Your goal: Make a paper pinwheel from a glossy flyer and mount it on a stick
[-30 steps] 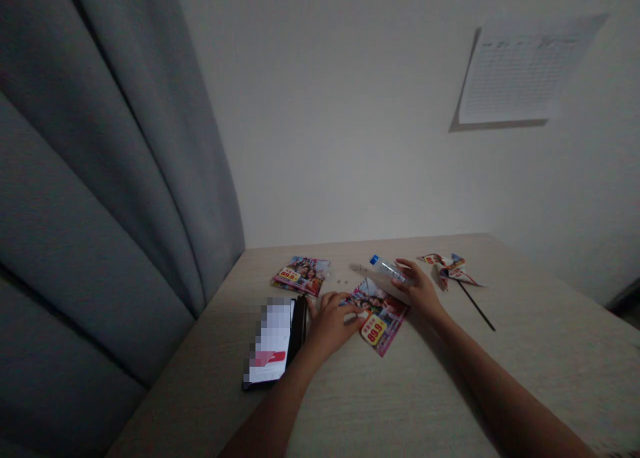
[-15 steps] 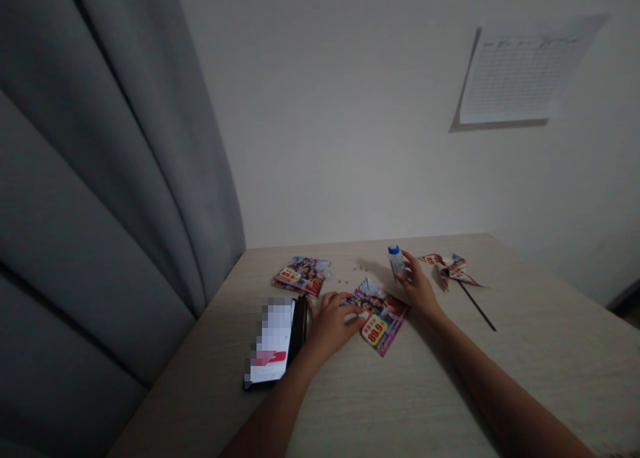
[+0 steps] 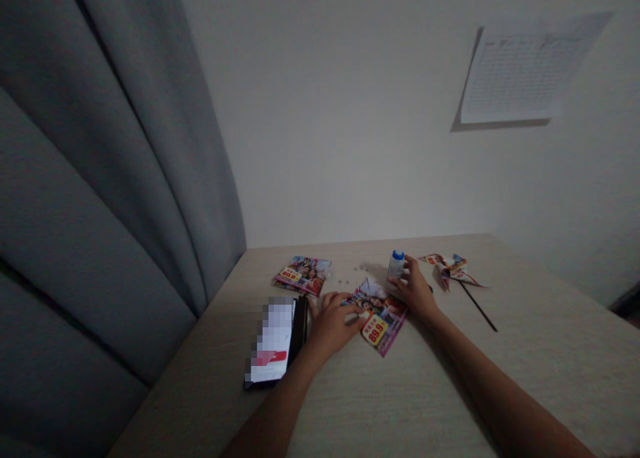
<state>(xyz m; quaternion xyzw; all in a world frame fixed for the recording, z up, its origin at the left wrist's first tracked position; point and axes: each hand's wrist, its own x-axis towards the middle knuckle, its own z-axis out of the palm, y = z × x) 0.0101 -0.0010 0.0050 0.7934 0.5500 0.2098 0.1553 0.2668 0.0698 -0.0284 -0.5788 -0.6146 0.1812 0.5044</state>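
My left hand (image 3: 333,321) lies over the left edge of a square printed flyer (image 3: 383,331). Its thumb and index finger close together on the sheet beside the yellow price label; a small pale spot at their tips is too blurred to tell. My right hand (image 3: 417,291) is wrapped round a small whitish glue bottle (image 3: 395,269) with a blue top. The bottle stands nearly upright at the flyer's far right corner; whether its base touches the flyer or the table I cannot tell.
A stack of similar flyers (image 3: 303,275) lies at the back left. A lit phone (image 3: 273,345) in a dark case lies beside my left forearm. Several tiny pale bits are scattered mid-table. A paper pinwheel (image 3: 453,270) on a black stick (image 3: 479,306) lies right.
My right hand has lowered the glue bottle slightly and tipped it from a lean to nearly upright. My left hand and the flyer have stayed in place.
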